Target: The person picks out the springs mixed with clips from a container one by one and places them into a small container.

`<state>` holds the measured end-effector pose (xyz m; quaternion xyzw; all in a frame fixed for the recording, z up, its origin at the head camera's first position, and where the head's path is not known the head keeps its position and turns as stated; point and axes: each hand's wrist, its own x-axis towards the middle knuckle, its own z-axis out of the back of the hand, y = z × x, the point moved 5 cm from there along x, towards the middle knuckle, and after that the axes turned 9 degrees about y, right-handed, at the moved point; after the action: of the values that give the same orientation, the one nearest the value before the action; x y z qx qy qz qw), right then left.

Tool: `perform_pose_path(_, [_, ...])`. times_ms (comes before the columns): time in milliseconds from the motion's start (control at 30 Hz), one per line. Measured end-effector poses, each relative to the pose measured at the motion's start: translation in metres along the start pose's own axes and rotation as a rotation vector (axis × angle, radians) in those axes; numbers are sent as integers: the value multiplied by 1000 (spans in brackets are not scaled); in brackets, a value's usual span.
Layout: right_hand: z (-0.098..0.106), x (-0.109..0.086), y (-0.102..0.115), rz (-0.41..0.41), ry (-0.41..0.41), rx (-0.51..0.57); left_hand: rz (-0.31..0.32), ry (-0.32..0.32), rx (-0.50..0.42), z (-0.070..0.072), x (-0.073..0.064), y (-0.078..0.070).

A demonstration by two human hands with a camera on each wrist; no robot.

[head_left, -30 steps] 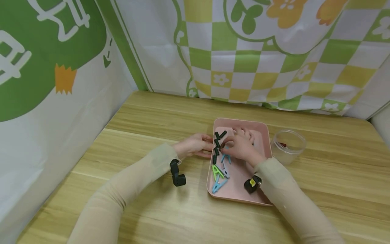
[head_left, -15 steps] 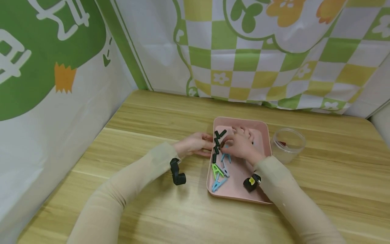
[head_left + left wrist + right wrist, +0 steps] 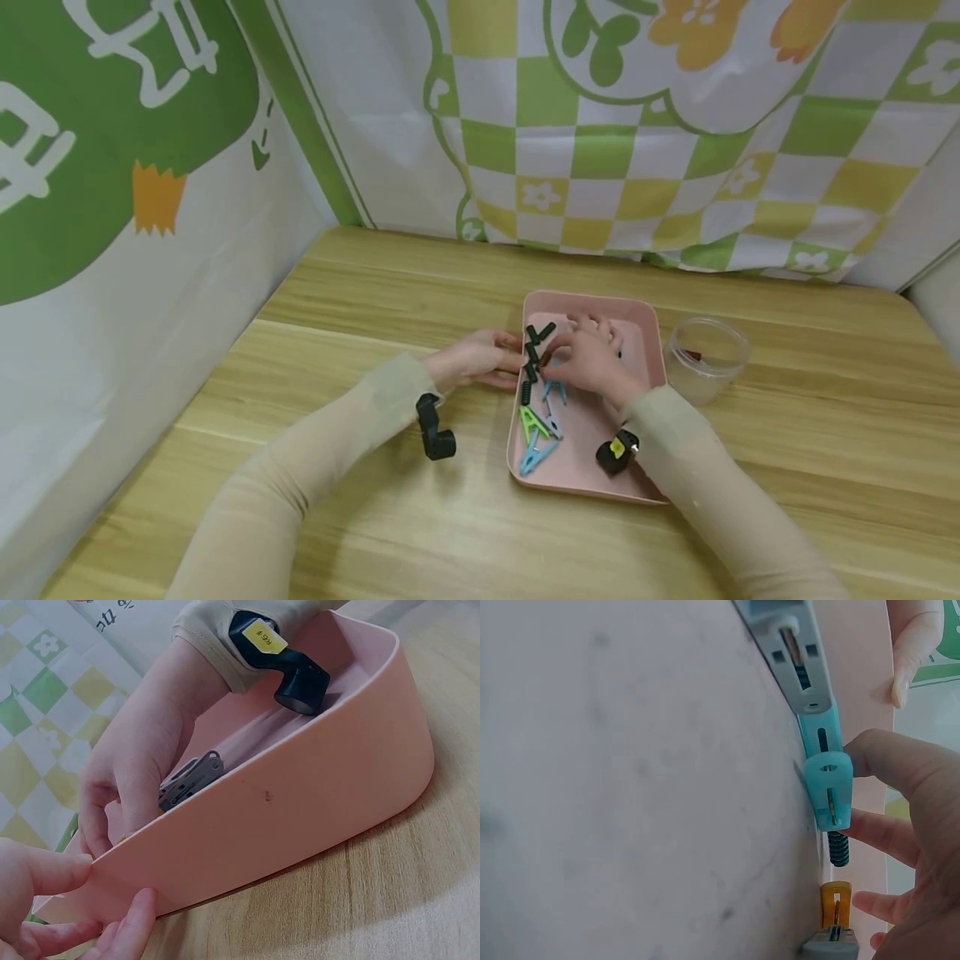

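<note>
My left hand (image 3: 480, 358) is at the left rim of the pink tray (image 3: 592, 487). In the left wrist view, its extended fingers (image 3: 131, 930) touch the outer wall. My right hand (image 3: 592, 358) reaches into the tray with thumb and index finger bent together, pinching a small brown ribbed coil (image 3: 545, 360). Several dark ribbed coils (image 3: 532, 352) lie in a crooked row along the left wall. A blue clothespin (image 3: 554, 387) lies just below the right fingertips; in the right wrist view the blue clothespin (image 3: 829, 791) partly hides them.
Nearer the front of the tray lie a green clothespin (image 3: 533, 423), a grey clothespin (image 3: 553, 423) and another blue clothespin (image 3: 537, 458). A clear round jar (image 3: 707, 367) with a dark red piece inside stands right of the tray on the wooden table (image 3: 375, 517).
The head view shifts slightly. Both hands keep nearly the same places, and the coils and clothespins lie as before.
</note>
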<state>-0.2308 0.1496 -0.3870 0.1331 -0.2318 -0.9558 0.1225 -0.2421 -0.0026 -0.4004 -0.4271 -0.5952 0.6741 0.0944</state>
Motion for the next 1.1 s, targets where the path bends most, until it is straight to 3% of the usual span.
perform_pose_path(600, [1,0,-2,24,-71,9,-3,0,-23,0,0,1])
perform_pose_path(1100, [9,-3,-4,-9,-111,95,-21,-51,36,-1,-1,1])
